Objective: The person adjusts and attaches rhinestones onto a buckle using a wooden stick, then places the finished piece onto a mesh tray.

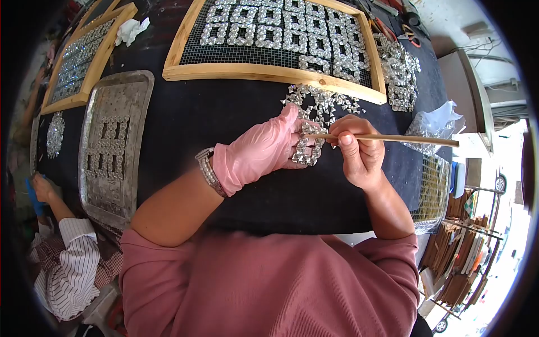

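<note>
Centrally, the gloved left hand (258, 146) supported a rectangular stone-set piece (300, 154) across its curled fingers, just right of frame centre. The bare right hand (359, 154) pinched a thin wooden stick (404, 139), its tip at the piece; whether they touched could not be told.

Progress (judged): the piece's outline looked mostly formed, though gaps among the stones could not be ruled out. Loose stones (325, 104) lay just above the hands, so material remained. Many similar pieces sat in rows on a wood-framed mesh tray (252, 72) at upper centre, apparently done; its lower left mesh was bare.

Surface: black tabletop (196, 112). At left, a metal tray (143, 112) bore a small group of open rectangles (106, 157). At right, a clear plastic bag (435, 126) stood below a stacked heap of pieces (401, 84).

Room: a striped sleeve (76, 241) of another person showed at lower left; stacked boards (457, 253) filled a rack at lower right, beside a bright opening.
</note>
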Available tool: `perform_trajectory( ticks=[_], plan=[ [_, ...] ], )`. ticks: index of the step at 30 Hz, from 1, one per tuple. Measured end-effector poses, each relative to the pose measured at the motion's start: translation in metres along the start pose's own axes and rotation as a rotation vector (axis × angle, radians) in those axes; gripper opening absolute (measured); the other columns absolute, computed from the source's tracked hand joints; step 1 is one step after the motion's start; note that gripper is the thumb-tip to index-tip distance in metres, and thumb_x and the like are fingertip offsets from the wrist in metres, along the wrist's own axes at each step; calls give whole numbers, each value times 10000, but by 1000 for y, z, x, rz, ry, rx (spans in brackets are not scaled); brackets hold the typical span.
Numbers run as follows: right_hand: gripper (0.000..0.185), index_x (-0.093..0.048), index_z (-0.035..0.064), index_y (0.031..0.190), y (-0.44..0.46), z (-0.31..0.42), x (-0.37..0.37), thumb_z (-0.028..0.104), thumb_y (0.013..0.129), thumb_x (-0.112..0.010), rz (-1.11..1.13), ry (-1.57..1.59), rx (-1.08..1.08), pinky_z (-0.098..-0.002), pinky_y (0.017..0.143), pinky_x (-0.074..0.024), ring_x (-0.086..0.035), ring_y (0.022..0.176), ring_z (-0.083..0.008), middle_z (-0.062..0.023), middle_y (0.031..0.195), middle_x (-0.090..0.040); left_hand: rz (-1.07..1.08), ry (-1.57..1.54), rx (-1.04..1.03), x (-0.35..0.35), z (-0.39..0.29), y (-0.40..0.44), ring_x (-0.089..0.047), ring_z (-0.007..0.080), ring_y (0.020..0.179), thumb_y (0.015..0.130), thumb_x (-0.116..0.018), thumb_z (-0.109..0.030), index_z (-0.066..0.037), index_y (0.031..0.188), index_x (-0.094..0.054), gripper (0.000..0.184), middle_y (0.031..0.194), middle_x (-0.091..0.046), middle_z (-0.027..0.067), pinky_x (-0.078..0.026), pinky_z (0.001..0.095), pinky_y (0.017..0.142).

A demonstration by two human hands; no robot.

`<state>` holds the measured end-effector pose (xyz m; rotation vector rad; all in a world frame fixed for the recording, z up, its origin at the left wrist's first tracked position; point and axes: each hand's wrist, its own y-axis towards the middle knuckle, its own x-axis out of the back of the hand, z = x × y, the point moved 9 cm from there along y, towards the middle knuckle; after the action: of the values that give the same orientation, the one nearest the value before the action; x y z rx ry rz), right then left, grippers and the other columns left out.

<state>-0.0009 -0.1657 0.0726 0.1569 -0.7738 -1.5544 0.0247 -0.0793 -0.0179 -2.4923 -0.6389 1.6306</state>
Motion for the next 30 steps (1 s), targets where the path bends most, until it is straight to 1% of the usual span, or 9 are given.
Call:
perform_trajectory(
  ticks=[5, 8, 12, 14, 15, 16, 20, 25, 30],
  plan=[
    [73, -503, 17, 839, 1, 3, 1, 59, 881, -545, -8, -2, 4, -288, 537, -448, -552, 590, -185, -83, 743, -575, 36, 13, -7, 1, 0, 2, -513, 124, 828, 972, -265, -447, -67, 1048, -450, 429, 1022, -529, 56, -461, 302, 771],
    [65, -497, 17, 854, 2, 6, -2, 57, 886, -536, 26, -46, 51, -283, 537, -449, -550, 593, -174, -86, 751, -580, 28, 174, 3, 0, -3, 0, -536, 176, 1045, 948, -199, -523, -28, 1251, -405, 616, 1193, -523, 68, -437, 373, 896],
    [37, -493, 6, 880, 0, 7, 28, 36, 900, -501, -239, 11, 77, -247, 550, -455, -552, 616, -137, -101, 758, -582, 23, 46, 12, 5, 0, 4, -534, 221, 1062, 953, -184, -512, -17, 1272, -389, 624, 1192, -527, 100, -419, 393, 922],
    [69, -505, -7, 872, -1, -8, 48, 39, 916, -477, -346, -23, -67, -229, 546, -448, -546, 619, -113, -90, 748, -583, 16, -57, 11, 5, -1, 4, -530, 241, 1071, 954, -181, -508, -11, 1283, -381, 629, 1196, -526, 114, -410, 404, 934],
    [119, -525, -15, 862, 2, -13, 55, 67, 930, -471, -374, -109, -29, -210, 530, -429, -526, 603, -81, -56, 707, -582, -43, 45, -17, 8, -6, 2, -525, 257, 1087, 955, -199, -501, 3, 1285, -377, 628, 1225, -511, 142, -408, 408, 942],
    [149, -542, -9, 848, 1, -29, 60, 105, 930, -494, -400, -127, -133, -195, 519, -413, -507, 576, -61, -29, 655, -574, -39, 39, -32, 8, -8, 1, -524, 261, 1094, 954, -206, -501, 9, 1285, -375, 631, 1231, -506, 151, -409, 408, 945],
    [177, -554, 0, 837, -6, -67, 60, 155, 919, -537, -397, -48, -303, -188, 506, -405, -489, 556, -42, -9, 634, -562, -54, 13, -84, 5, -16, -1, -514, 284, 1128, 952, -240, -495, 32, 1279, -371, 634, 1252, -487, 192, -430, 406, 939],
    [182, -559, 1, 836, -3, -74, 52, 162, 920, -536, -292, -216, -315, -187, 501, -411, -504, 555, -41, -11, 642, -578, 53, 9, -106, 8, -20, 0, -511, 295, 1131, 951, -260, -486, 33, 1276, -372, 622, 1246, -483, 211, -447, 420, 930],
    [166, -551, -3, 824, -3, -56, 58, 124, 925, -514, -396, -37, -224, -198, 515, -430, -524, 570, -58, -28, 657, -582, 74, -43, -135, 9, -21, 1, -509, 294, 1132, 951, -271, -482, 35, 1272, -375, 617, 1245, -480, 214, -447, 430, 932]
  ],
)
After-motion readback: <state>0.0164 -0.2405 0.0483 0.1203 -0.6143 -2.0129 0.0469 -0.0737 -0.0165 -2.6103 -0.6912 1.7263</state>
